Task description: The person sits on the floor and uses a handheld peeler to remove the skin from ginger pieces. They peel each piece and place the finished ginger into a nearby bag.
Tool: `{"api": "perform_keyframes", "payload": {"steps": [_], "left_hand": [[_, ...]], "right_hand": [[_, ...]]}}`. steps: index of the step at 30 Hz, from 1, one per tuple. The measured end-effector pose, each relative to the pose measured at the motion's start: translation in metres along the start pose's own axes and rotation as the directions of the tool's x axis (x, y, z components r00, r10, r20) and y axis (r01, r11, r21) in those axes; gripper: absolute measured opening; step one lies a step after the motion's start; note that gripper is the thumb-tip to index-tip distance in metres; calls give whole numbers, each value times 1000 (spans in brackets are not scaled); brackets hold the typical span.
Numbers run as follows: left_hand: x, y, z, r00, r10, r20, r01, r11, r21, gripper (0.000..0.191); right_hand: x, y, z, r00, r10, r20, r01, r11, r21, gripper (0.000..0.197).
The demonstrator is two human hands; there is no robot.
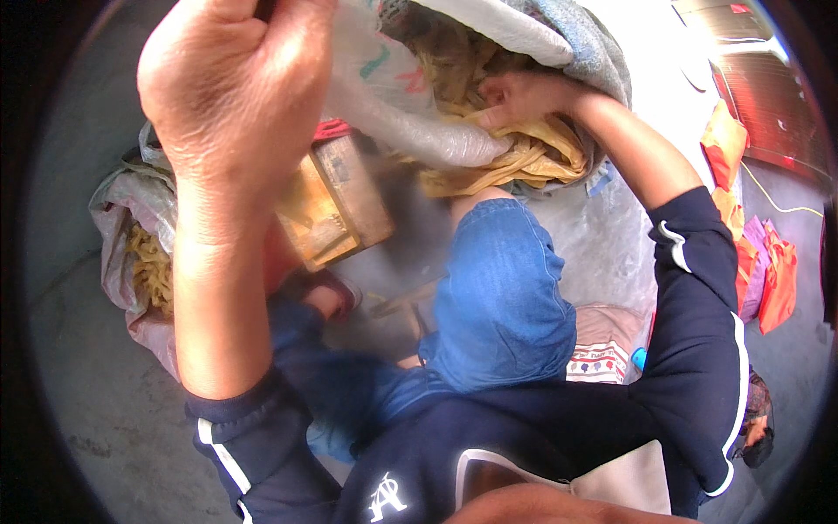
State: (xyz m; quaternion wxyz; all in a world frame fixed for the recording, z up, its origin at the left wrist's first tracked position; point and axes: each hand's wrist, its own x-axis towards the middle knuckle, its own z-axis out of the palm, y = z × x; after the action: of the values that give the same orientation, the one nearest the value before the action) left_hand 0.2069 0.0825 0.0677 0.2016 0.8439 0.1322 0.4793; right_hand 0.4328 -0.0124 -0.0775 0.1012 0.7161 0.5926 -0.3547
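Note:
My left hand [239, 92] is raised close to the camera, and its fingers run past the top edge, so whatever they may hold is hidden. At the mouth of a large white woven sack [386, 72], my blurred right hand [524, 98] touches a heap of yellowish flat strips [530, 160]. More of these strips spill over the sack's rolled plastic rim [452, 141]. I cannot make out whether the right fingers grip any of them. Below and between the hands stands a worn wooden box [353, 190] with a yellow side, a red thing [332, 129] at its top.
At the left, a plastic sack [131, 190] holds yellowish pieces [150, 268]. My bent knee in blue denim [504, 288] is under the big sack. Orange and purple bags [753, 268] lie on the right, near a thin yellow cord [779, 203]. Another person [757, 419] is at the lower right.

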Motion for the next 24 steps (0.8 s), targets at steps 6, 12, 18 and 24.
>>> {"api": "perform_keyframes", "payload": {"steps": [6,12,18,24], "left_hand": [[-2,-5,1,987,-132,93,131,991,12,22],[-5,-13,-11,969,-192,156,198,980,-25,25],[-3,-14,2,981,-164,100,172,982,-74,22],[-6,-18,11,999,-45,-18,43,995,-88,17]], "right_hand": [[86,36,13,890,108,-444,-136,990,-31,41],[145,40,27,835,197,-514,-231,973,-3,36],[159,40,33,842,197,-502,-232,973,-9,31],[158,41,33,862,179,-474,-217,976,-25,27]]}}
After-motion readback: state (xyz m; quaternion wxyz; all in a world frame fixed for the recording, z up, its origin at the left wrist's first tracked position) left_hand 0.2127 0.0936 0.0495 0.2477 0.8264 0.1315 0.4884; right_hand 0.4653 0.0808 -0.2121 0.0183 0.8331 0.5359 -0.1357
